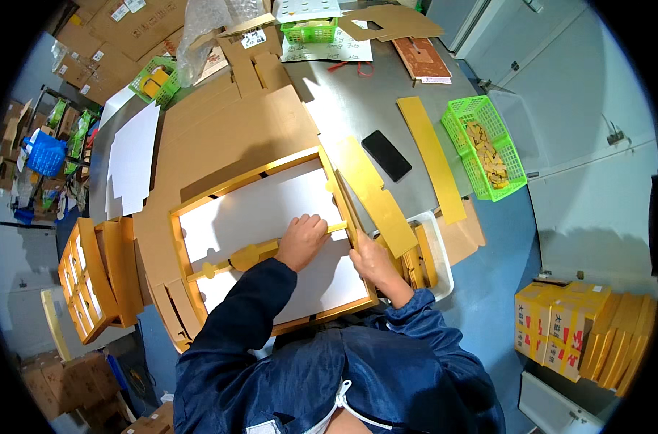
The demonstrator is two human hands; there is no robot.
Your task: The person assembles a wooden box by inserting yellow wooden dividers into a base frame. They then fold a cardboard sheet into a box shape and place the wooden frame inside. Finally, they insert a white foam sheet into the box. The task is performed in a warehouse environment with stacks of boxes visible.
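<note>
A yellow frame (199, 249) with a white panel inside lies flat on brown cardboard (220, 137) on the metal table (358, 108), right in front of the person. A yellow divider strip (246, 255) runs across the middle of the frame from its left edge to its right one. The left hand (301, 242) presses down on this strip with curled fingers, near the strip's right end. The right hand (372, 260) sits at the frame's right edge, fingers closed around that edge or the strip's end — which of the two cannot be told. Just beside the right hand, a white tray (439, 246) holds more yellow pieces, and a long yellow strip (376, 199) leans over it. Further right on the table lie a black phone (387, 155), another yellow strip (432, 155) and a green basket (488, 148) of small tan parts. To the left stands a stack of finished frames (97, 278), with white sheets (133, 159) behind it. Yellow boxes (575, 325) rest on the floor at lower right — well apart from the work.
</note>
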